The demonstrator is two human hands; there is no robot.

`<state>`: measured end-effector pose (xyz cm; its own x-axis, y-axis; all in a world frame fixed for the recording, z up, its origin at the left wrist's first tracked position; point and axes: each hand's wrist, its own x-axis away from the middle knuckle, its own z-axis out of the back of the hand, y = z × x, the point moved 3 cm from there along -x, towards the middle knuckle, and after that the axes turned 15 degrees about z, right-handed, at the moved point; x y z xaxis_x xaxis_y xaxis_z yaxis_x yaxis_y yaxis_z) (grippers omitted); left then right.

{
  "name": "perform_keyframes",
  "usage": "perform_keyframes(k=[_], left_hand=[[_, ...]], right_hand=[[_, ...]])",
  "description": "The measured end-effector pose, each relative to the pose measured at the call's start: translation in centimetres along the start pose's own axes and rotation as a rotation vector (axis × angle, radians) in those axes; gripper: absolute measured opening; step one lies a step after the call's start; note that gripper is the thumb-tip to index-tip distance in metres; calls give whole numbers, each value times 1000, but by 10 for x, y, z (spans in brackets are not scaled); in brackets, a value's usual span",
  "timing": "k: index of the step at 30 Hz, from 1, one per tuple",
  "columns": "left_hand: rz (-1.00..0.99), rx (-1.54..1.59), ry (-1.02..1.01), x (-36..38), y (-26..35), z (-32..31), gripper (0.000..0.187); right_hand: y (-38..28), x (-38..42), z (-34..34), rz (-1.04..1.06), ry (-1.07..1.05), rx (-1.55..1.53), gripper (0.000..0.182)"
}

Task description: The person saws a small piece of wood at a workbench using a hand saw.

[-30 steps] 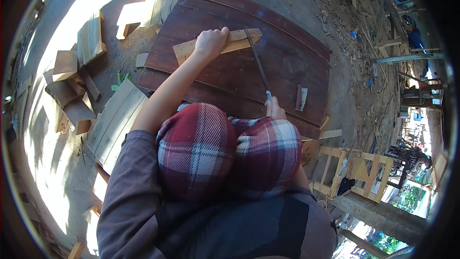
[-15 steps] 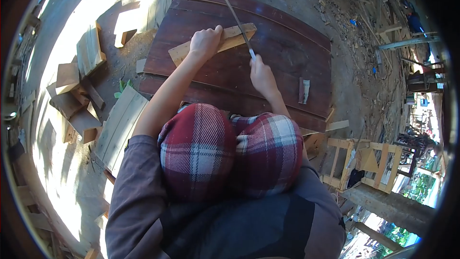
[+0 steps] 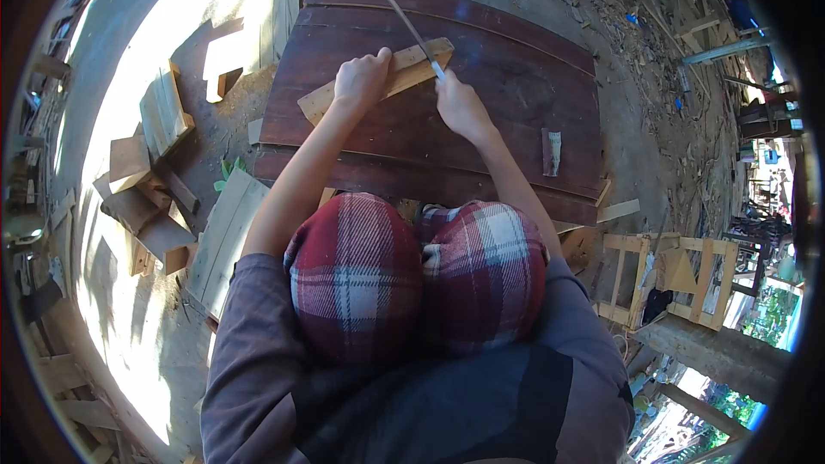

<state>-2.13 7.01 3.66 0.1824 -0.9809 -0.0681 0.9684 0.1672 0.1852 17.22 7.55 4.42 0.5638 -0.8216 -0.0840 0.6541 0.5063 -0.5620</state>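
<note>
Two hands work on one pale wooden strip (image 3: 378, 79), which lies slantwise across the far half of a dark red-brown panel (image 3: 507, 103) serving as the tabletop. At the far left, offcuts (image 3: 142, 172) sit heaped on the sunlit ground, and a pale slatted board (image 3: 225, 232) leans just beside the panel's near-left corner, so that side is crowded. The left hand (image 3: 361, 77) is pressed down on the middle of the strip, fingers curled over its far edge, pinning it flat. The right hand (image 3: 460, 106) is closed around the handle of a long thin metal blade (image 3: 406, 21), whose shaft crosses the strip's right end and points away to the far left, tip over the panel's far edge. Whether it is a file or a narrow saw cannot be told. No cut-through or finished face shows, so the working of that right end looks under way rather than done; the rest of the strip appears untouched. Right of the hands the panel is bare except for a small flat piece (image 3: 551, 152), leaving open room. Beyond the right edge lie littered ground and a small wooden frame (image 3: 666, 279).
</note>
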Motion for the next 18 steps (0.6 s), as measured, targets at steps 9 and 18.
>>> perform_keyframes(k=[9, 18], left_hand=[[-11, 23, -34, 2, 0, 5, 38], [-23, 36, -28, 0, -2, 1, 40]], right_hand=[[4, 118, 5, -164, -20, 40, 20], [-1, 32, 1, -53, 2, 104, 22]])
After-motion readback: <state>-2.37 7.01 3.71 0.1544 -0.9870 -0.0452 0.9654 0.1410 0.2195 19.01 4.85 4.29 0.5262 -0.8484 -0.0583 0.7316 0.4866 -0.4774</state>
